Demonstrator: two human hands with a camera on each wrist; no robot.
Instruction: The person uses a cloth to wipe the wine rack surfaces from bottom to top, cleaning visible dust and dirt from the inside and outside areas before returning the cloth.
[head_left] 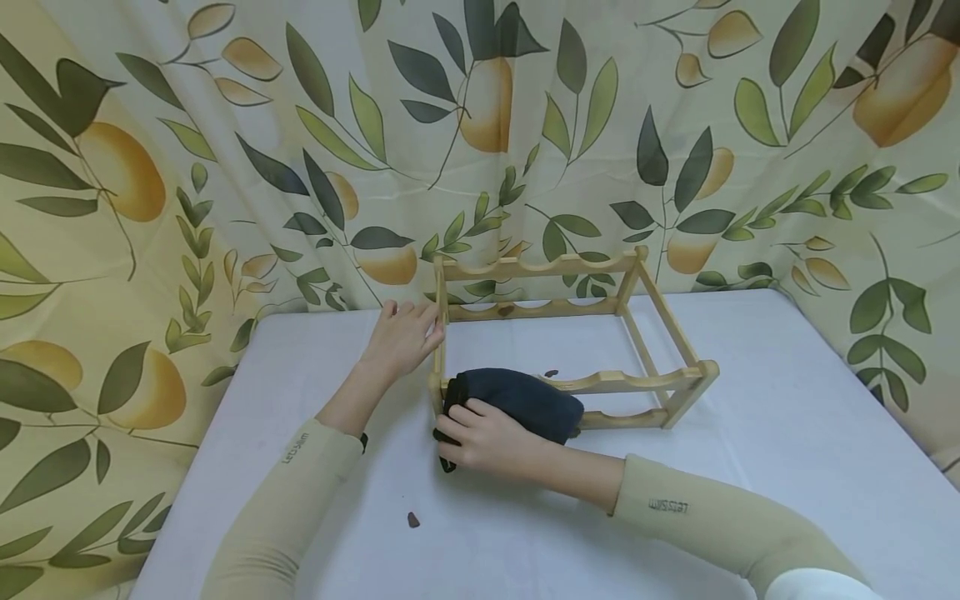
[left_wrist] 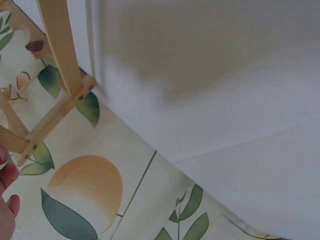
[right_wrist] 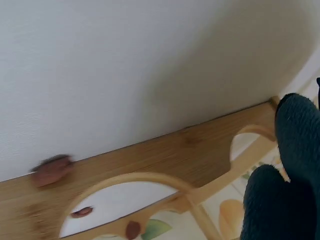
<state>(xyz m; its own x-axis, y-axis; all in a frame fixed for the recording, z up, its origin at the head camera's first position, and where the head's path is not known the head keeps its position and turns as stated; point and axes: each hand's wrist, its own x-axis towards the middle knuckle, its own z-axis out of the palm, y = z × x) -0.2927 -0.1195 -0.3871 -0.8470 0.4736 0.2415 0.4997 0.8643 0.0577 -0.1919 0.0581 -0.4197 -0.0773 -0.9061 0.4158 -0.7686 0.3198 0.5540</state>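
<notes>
A light wooden rack with scalloped rails stands on the white-covered table. My left hand holds its left end, the fingers bent at the upright; in the left wrist view only fingertips show beside the wood. With curled fingers, my right hand grips the black part of a dark blue fuzzy cloth piece, at the rack's front left corner. Its two rounded, plush lobes overlap the scalloped rail in the right wrist view.
Small brown bits lie about: one on the table in front, another inside the rack, one on the front rail. A curtain printed with leaves and fruit hangs behind the table.
</notes>
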